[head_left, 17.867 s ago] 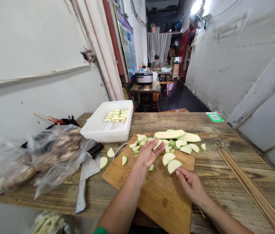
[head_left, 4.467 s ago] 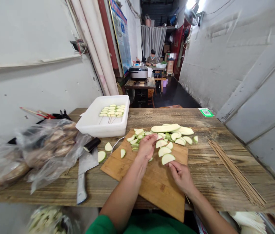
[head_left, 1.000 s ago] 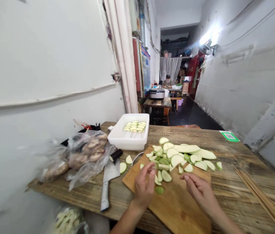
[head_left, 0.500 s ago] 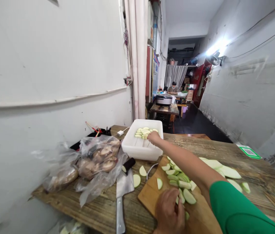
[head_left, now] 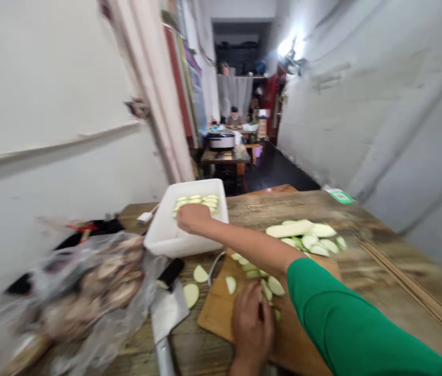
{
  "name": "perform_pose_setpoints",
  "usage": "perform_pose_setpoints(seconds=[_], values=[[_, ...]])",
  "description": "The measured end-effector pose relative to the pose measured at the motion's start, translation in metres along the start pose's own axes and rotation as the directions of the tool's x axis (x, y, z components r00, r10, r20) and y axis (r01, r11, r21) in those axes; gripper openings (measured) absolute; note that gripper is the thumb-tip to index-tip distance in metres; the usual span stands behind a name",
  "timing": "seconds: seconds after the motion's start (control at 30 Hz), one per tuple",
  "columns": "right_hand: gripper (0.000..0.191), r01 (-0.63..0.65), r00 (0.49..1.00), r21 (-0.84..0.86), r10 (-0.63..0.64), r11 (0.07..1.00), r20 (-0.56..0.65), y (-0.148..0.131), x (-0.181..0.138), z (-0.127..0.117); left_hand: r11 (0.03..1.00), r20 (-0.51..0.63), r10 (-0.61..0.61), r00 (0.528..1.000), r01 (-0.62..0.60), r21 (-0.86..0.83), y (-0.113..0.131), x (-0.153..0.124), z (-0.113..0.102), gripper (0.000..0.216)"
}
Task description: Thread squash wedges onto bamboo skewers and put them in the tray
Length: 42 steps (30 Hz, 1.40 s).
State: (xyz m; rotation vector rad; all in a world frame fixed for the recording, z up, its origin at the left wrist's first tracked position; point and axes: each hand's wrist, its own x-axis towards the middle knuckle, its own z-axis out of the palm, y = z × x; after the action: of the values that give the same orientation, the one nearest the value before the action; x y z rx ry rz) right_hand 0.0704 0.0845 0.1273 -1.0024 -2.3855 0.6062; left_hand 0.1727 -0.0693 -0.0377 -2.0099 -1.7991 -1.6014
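My right hand (head_left: 193, 218) reaches into a white plastic tub (head_left: 168, 245), its fingers closed; what they hold is hidden. Pale eggplant slices (head_left: 195, 199) lie in rows at the tub's far end, just beyond that hand. My left hand (head_left: 252, 318) rests on a wooden cutting board (head_left: 215, 313) with curled fingers. It touches or lies right beside a slice (head_left: 267, 291), and whatever is inside the fingers cannot be made out. More cut slices (head_left: 276, 285) lie around it, partly behind my right arm.
Left of the board lie a cleaver (head_left: 168, 313), a dark-skinned eggplant piece (head_left: 171, 272) and loose slices. Plastic bags of mushroom-like brown pieces (head_left: 107, 282) fill the left side. Peeled eggplant pieces (head_left: 289, 228) and thin wooden skewers (head_left: 413, 287) are at right. A person (head_left: 234, 119) sits far back.
The camera view has turned to the right, so the scene sits farther left. My right hand remains over the tub, and my left hand stays on the board.
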Motion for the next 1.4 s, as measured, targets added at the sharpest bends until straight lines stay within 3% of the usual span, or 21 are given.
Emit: perform_pose_setpoints(seconds=[0.1,0.13,0.17,0.2,0.23,0.27,0.37,0.43,0.5,0.57,0.67,0.77,0.9,1.0,1.13,1.3,1.37,1.4], values=[[0.034,-0.040,0.994,-0.116,0.028,0.992,-0.107,0.039,-0.070,-0.038,0.999,0.055,0.030,0.998,-0.029,-0.019,-0.002,0.001,-0.003,0.032],[0.033,-0.055,0.991,-0.223,0.025,0.973,-0.135,0.057,-0.099,-0.055,0.999,0.055,0.046,0.997,-0.045,-0.026,-0.002,0.001,-0.004,0.031],[0.030,-0.121,0.987,-0.318,0.079,0.940,-0.140,0.077,-0.130,-0.073,0.998,0.054,0.057,0.997,-0.056,-0.021,-0.003,0.001,-0.004,0.031],[0.027,-0.258,0.966,-0.411,0.219,0.874,-0.140,0.099,-0.162,-0.093,0.998,0.047,0.060,0.997,-0.059,-0.012,-0.003,0.001,-0.005,0.030],[0.026,-0.443,0.894,-0.492,0.408,0.749,-0.184,0.122,-0.193,-0.114,0.998,0.036,0.056,0.998,-0.056,0.000,-0.002,0.001,-0.006,0.030],[0.026,-0.547,0.830,-0.512,0.508,0.662,-0.231,0.146,-0.224,-0.135,0.998,0.019,0.054,0.998,-0.054,0.013,-0.002,0.001,-0.006,0.029],[0.029,-0.721,0.659,-0.523,0.682,0.454,-0.317,0.210,-0.302,-0.191,0.998,-0.026,0.040,0.999,-0.038,0.054,0.002,0.000,-0.007,0.028],[0.029,-0.781,0.556,-0.520,0.764,0.345,-0.327,0.242,-0.341,-0.214,0.996,-0.042,0.019,0.999,-0.015,0.087,0.005,0.001,-0.007,0.027],[0.030,-0.804,0.491,-0.520,0.815,0.289,-0.306,0.265,-0.369,-0.223,0.992,-0.044,0.002,0.999,0.003,0.123,0.009,0.003,-0.006,0.026],[0.032,-0.806,0.470,-0.520,0.840,0.282,-0.273,0.282,-0.387,-0.222,0.987,-0.028,0.003,1.000,0.002,0.159,0.014,0.009,-0.004,0.025],[0.032,-0.799,0.484,-0.510,0.843,0.318,-0.233,0.297,-0.401,-0.212,0.983,0.050,0.024,0.998,-0.032,0.180,0.027,0.022,0.001,0.023],[0.030,-0.792,0.524,-0.484,0.822,0.374,-0.223,0.303,-0.404,-0.207,0.981,0.200,0.070,0.977,-0.104,0.164,0.044,0.041,0.016,0.021],[0.026,-0.791,0.551,-0.454,0.802,0.411,-0.233,0.306,-0.402,-0.209,0.970,0.438,0.147,0.887,-0.216,0.112,0.071,0.064,0.052,0.020],[0.027,-0.795,0.552,-0.446,0.796,0.412,-0.247,0.306,-0.400,-0.211,0.967,0.544,0.140,0.827,-0.232,0.105,0.085,0.076,0.085,0.020],[0.026,-0.799,0.553,-0.437,0.789,0.412,-0.267,0.304,-0.402,-0.211,0.985,0.522,0.045,0.852,-0.125,0.120,0.088,0.082,0.117,0.014],[0.030,-0.789,0.581,-0.440,0.754,0.430,-0.306,0.306,-0.415,-0.213,0.997,0.522,0.034,0.852,-0.065,0.040,0.079,0.090,0.122,0.020],[0.030,-0.770,0.625,-0.434,0.692,0.468,-0.361,0.304,-0.418,-0.214,0.995,0.508,-0.002,0.862,0.053,-0.086,0.078,0.095,0.117,0.028],[0.027,-0.755,0.651,-0.419,0.648,0.504,-0.395,0.302,-0.417,-0.214,0.966,0.502,-0.055,0.863,0.174,-0.193,0.079,0.097,0.114,0.030]])
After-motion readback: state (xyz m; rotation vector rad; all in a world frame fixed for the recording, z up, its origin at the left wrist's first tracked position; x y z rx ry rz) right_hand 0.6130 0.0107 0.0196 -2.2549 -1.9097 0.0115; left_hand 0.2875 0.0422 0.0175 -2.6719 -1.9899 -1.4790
